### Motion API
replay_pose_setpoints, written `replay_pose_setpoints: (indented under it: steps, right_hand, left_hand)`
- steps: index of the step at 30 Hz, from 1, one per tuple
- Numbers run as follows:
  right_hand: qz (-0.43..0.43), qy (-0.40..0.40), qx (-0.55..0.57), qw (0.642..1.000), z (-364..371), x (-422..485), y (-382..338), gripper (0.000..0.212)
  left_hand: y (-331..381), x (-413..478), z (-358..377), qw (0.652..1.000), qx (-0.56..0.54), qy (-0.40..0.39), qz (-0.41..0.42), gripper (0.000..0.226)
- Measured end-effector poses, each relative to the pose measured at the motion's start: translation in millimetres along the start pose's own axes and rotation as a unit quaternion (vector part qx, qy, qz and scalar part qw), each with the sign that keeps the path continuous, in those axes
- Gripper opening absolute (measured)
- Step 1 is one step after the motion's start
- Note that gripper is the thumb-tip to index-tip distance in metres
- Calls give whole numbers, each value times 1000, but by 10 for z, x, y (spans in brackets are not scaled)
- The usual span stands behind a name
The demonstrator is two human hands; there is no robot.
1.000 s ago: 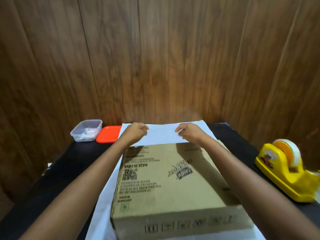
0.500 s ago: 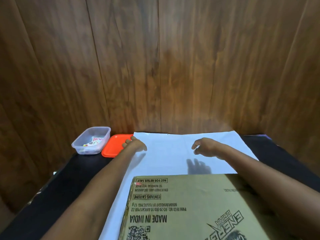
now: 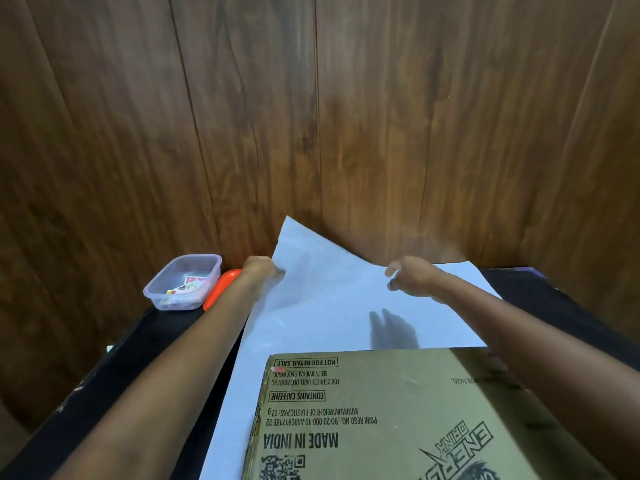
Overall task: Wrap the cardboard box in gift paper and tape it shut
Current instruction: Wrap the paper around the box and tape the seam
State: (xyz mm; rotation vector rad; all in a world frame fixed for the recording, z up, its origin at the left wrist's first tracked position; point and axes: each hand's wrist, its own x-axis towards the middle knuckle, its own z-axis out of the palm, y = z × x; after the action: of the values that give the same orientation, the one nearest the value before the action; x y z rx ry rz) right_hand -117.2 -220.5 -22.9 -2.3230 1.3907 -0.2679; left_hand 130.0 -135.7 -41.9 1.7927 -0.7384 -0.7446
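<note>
The cardboard box (image 3: 398, 410) lies flat on the near part of the black table (image 3: 138, 358), printed top face up and its near end out of frame, so I cannot tell which way its long axis runs. It sits on the sheet of gift paper (image 3: 329, 306), plain white side up, which spreads from under the box toward the table's far edge.

Both hands are at that far margin of the sheet, well beyond the box. The left hand (image 3: 259, 270) has its fingers curled round the paper's left side near the far-left corner, and that corner stands up off the table against the wooden wall (image 3: 311, 116). The right hand (image 3: 412, 277) pinches the far edge about midway along. The sheet beyond it, out to the far-right corner, lies flat.

The relation that matters is that the box lies on the person's side of both hands, and its far top edge runs left to right, roughly parallel to the held edge. The flap would probably be drawn toward the person, up and over that edge. Neither hand is clearly nearer the box. The uneven lift may skew the fold.

A clear plastic container (image 3: 183, 282) sits at the table's far-left corner, with an orange lid (image 3: 221, 287) just beside it.
</note>
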Motion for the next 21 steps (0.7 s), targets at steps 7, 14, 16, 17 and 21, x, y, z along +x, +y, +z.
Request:
replay_pose_setpoints:
  steps: [7, 14, 16, 17, 21]
  right_hand:
    - [-27, 151, -37, 988, -344, 75, -136, 60]
    - [-34, 196, -41, 979, -756, -145, -223, 82]
    - [-51, 230, -30, 971, -882, -247, -237, 78]
    - [-61, 255, -36, 965, -955, -294, -251, 74]
    - [-91, 289, -92, 949, -1263, -588, -327, 39]
  left_hand:
    - [121, -479, -351, 976, -132, -90, 150, 17]
    - [115, -845, -700, 933, -248, -146, 217, 39]
    - [141, -989, -749, 929, -235, -171, 229, 57]
    - [152, -1045, -768, 928, -232, -178, 233, 62]
    - [198, -1308, -862, 918, -241, -202, 240, 60]
